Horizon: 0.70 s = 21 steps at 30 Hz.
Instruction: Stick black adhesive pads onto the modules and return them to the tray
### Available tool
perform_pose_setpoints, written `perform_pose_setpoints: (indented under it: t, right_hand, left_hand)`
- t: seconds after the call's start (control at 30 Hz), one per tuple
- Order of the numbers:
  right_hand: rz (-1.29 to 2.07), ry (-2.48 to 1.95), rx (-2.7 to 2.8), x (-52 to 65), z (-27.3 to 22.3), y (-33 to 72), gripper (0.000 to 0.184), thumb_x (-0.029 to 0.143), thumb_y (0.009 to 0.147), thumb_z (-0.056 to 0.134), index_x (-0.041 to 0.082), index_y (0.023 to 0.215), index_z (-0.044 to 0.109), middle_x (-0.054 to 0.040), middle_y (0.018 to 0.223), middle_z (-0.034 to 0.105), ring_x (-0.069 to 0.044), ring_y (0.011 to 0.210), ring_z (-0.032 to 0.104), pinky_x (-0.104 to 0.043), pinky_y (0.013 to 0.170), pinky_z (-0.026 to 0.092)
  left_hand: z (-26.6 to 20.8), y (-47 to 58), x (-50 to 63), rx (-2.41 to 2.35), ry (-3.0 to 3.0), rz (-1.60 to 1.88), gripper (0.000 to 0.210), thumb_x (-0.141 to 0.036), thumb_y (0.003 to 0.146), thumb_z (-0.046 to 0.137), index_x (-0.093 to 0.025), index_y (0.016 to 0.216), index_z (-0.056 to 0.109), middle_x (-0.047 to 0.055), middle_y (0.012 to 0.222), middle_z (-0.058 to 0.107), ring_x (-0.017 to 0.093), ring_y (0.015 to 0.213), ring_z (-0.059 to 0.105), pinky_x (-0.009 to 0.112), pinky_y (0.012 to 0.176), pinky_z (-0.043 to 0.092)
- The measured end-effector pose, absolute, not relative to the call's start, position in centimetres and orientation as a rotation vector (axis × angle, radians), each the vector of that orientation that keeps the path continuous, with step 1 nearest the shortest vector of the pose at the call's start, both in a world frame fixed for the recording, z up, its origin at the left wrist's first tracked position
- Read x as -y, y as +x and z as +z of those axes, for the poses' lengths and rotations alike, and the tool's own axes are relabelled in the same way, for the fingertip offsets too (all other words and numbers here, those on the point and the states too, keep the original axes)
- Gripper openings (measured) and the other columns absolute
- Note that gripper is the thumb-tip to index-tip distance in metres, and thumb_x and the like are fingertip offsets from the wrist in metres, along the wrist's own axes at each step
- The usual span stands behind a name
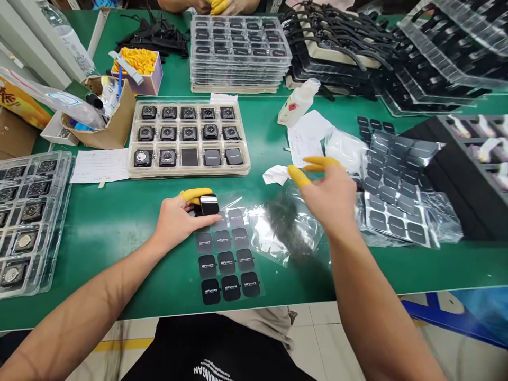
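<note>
My left hand, with yellow finger cots on some fingers, grips a black smartwatch body whose glossy screen faces up. Beneath and beside it lies a clear sheet of black square screen films printed "HiFuture". My right hand, also in yellow finger cots, is raised over the table with thumb and fingers apart and nothing between them. A crumpled white wipe lies just left of its fingertips. Behind the left hand sits a beige tray of watch bodies; two in its front row carry printed films, and one slot there holds no watch.
A white bottle stands behind the wipe. Film sheets and plastic bags lie at right, beside a black foam tray. Stacked clear trays stand at the back, where a co-worker's hands show. Cardboard boxes and another watch tray are left.
</note>
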State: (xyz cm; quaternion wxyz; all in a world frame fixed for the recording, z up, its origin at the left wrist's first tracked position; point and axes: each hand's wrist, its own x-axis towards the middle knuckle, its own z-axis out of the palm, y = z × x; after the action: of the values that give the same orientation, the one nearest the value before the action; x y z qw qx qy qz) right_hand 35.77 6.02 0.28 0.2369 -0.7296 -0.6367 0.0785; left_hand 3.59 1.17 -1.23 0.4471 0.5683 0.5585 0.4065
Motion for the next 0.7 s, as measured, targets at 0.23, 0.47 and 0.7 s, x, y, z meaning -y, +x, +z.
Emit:
perform_pose_setpoints:
  t: [0.23, 0.47, 0.7]
  right_hand:
    - [0.353, -1.433, 2.032, -5.7, 1.3, 29.0, 0.011, 0.037, 0.092, 0.074, 0.027, 0.094, 0.080, -0.0056, 0.092, 0.077, -0.024, 0.081, 0.068, -0.038, 0.073, 0.053]
    - [0.169, -1.214, 2.066, -3.0, 0.3, 23.7, 0.012, 0.024, 0.097, 0.069, 0.025, 0.100, 0.081, -0.0061, 0.095, 0.077, -0.018, 0.077, 0.070, -0.030, 0.061, 0.050]
    - [0.166, -1.278, 2.094, -3.9, -0.3, 24.2, 0.020, 0.033, 0.100, 0.065, 0.023, 0.089, 0.077, -0.0061, 0.089, 0.074, -0.017, 0.073, 0.065, -0.030, 0.060, 0.048]
  left_hand:
    - [-1.6, 3.6, -1.1, -1.399, 1.466, 1.004, 0.062, -0.045, 0.058, 0.099, -0.019, 0.112, 0.083, 0.006, 0.097, 0.085, 0.027, 0.089, 0.082, 0.040, 0.089, 0.070]
    - [-1.5, 3.7, -1.3, -1.387, 1.450, 0.989, 0.059, -0.041, 0.060, 0.098, -0.019, 0.112, 0.082, 0.005, 0.099, 0.085, 0.026, 0.091, 0.081, 0.037, 0.088, 0.068]
    - [-1.3, 3.8, -1.3, -1.378, 1.433, 0.972, 0.049, -0.034, 0.062, 0.097, -0.019, 0.106, 0.083, 0.005, 0.098, 0.085, 0.025, 0.088, 0.081, 0.035, 0.085, 0.069]
